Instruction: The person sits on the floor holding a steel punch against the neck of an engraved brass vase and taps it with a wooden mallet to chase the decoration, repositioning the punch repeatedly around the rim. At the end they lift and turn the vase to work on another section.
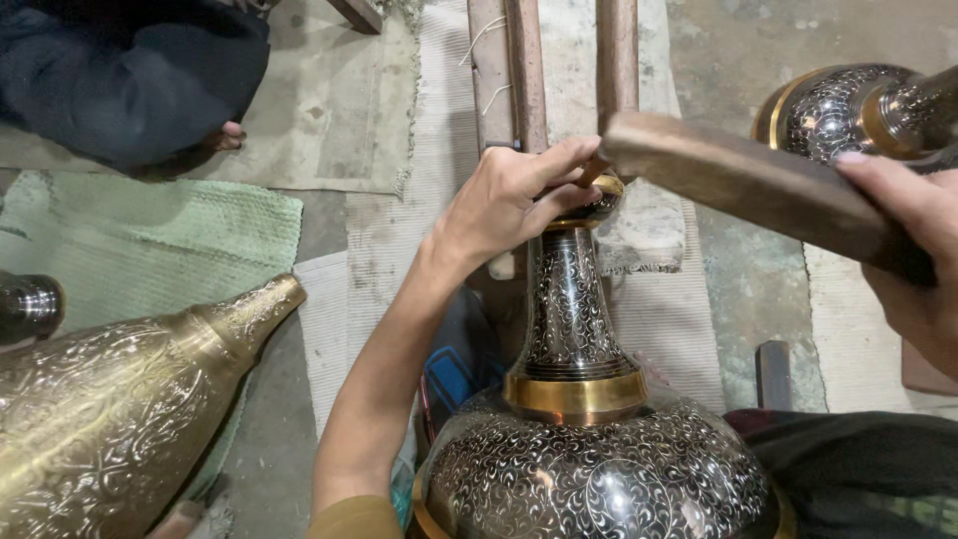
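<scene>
Hands on engraved vase and wooden mallet.

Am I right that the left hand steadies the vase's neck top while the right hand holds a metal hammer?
Not quite. In the head view the right hand holds a wooden mallet, not a metal hammer. The left hand is indeed at the top of the vase neck.
</scene>
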`<state>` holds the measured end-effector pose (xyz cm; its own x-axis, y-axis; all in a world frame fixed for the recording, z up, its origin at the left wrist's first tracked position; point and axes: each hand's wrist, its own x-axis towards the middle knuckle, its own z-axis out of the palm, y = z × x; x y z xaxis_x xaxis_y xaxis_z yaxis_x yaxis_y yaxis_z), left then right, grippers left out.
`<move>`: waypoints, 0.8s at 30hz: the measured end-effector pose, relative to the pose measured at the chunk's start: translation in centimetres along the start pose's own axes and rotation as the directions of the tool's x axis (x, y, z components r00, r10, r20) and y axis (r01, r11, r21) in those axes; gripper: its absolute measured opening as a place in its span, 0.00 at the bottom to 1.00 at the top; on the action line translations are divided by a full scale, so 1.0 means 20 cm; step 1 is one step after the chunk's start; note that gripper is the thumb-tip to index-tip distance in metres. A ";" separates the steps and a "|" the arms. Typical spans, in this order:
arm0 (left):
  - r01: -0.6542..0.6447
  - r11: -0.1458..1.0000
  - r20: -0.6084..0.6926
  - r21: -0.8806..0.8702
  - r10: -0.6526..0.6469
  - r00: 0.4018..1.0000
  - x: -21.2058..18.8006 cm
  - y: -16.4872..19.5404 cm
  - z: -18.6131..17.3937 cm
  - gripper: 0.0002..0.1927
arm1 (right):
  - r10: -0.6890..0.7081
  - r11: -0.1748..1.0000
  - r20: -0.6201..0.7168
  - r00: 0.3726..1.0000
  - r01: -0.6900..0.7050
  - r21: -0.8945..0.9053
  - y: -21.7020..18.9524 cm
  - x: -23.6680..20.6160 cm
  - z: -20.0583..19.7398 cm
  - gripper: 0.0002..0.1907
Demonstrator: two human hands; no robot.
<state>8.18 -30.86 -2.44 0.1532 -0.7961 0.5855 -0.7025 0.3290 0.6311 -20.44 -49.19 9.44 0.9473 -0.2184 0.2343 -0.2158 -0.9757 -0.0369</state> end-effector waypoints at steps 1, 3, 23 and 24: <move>-0.011 1.000 -0.001 -0.008 0.011 1.000 0.00 0.00 0.00 0.18 | -0.021 0.986 -0.087 0.996 0.035 0.166 0.00 0.00 0.01 0.36; -0.029 0.999 -0.005 -0.020 0.029 1.000 0.00 0.00 -0.01 0.19 | -0.032 0.976 -0.128 0.991 0.058 0.208 -0.01 -0.01 0.01 0.36; -0.050 0.999 0.019 -0.011 0.050 0.999 0.03 -0.03 -0.01 0.23 | 0.090 0.983 0.072 0.993 -0.100 0.153 0.13 -0.07 0.09 0.34; -0.029 0.999 0.037 -0.028 0.030 0.999 0.03 -0.03 -0.01 0.22 | 0.105 0.977 0.082 0.991 -0.118 0.177 0.13 -0.07 0.08 0.35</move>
<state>8.84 -31.42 -2.51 0.1060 -0.8041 0.5850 -0.6868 0.3663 0.6278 -21.93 -51.39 7.36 0.9357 -0.3199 0.1486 -0.2807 -0.9304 -0.2357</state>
